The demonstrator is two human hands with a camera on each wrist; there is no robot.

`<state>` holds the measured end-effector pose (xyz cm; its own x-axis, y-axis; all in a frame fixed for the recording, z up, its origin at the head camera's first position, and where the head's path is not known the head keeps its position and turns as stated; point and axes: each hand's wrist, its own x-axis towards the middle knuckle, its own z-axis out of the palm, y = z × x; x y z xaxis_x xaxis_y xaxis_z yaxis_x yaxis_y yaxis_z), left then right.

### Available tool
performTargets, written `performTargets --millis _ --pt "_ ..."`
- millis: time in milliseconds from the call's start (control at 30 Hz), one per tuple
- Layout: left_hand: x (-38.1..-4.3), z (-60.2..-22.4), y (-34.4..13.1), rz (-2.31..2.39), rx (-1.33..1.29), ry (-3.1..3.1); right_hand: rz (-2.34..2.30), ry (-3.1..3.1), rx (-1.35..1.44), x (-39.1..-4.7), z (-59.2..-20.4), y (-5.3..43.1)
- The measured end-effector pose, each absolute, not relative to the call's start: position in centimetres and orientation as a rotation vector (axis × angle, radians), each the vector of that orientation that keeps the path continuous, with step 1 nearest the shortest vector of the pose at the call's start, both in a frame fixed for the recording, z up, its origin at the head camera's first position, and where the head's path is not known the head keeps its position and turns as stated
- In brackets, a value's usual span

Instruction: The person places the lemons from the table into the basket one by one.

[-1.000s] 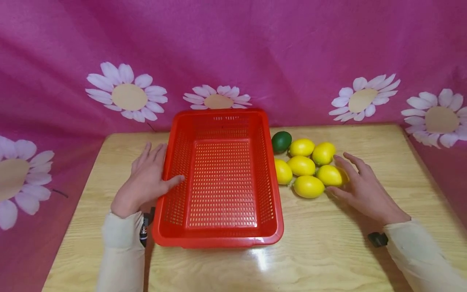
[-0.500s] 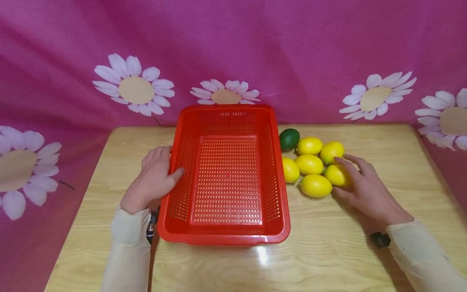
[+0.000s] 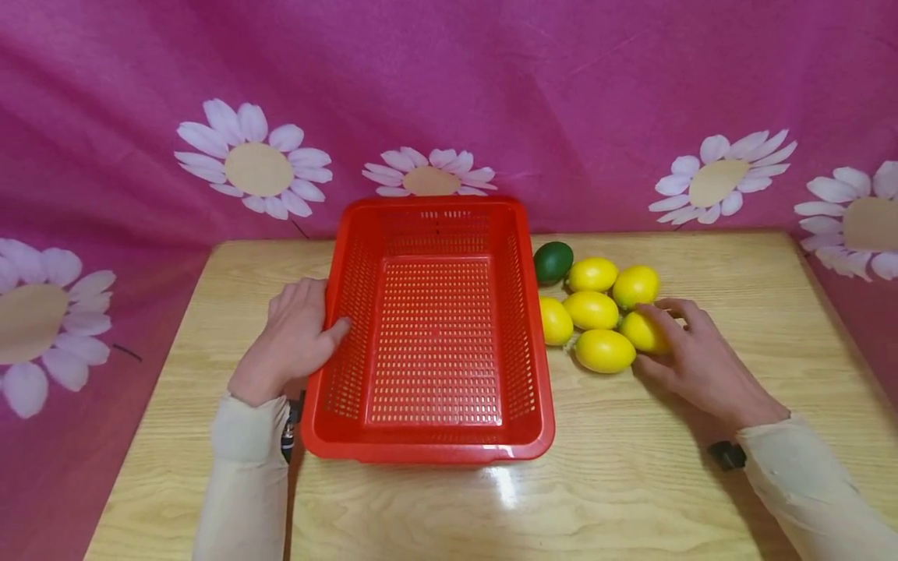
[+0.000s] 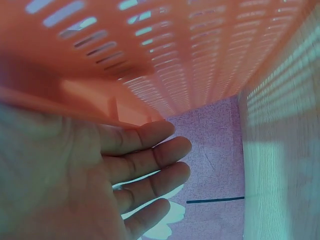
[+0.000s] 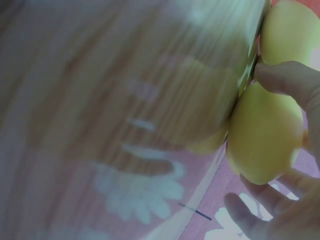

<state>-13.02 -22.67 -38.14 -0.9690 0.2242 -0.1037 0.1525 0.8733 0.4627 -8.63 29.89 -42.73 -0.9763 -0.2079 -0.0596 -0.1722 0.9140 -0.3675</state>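
With my left hand [image 3: 291, 343] I held the left rim of the red basket [image 3: 428, 453], thumb inside, the four fingers slightly spread outside. My right hand [image 3: 705, 366] was pinching the outermost yellow lemon [image 3: 641, 335], which lay on the wooden table [image 3: 631, 475] beside the other lemons [image 3: 605, 352]; the tabletop continued between the basket's near right corner and my right sleeve [image 3: 800, 467].

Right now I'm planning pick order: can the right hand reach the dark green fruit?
Probably: the dark green fruit looks uncovered from above, though yellow lemons lie between it and the right hand.
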Motion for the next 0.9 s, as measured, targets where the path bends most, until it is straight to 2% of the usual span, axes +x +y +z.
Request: performTargets --millis 500,900 --pt "-13.1 -37.98 -22.67 0.662 0.314 2.888 -0.498 3.017 -0.392 -8.68 -42.21 29.71" --pt "-13.11 -37.99 -22.69 0.665 0.319 2.883 -0.436 3.018 -0.364 -8.95 -41.93 29.48"
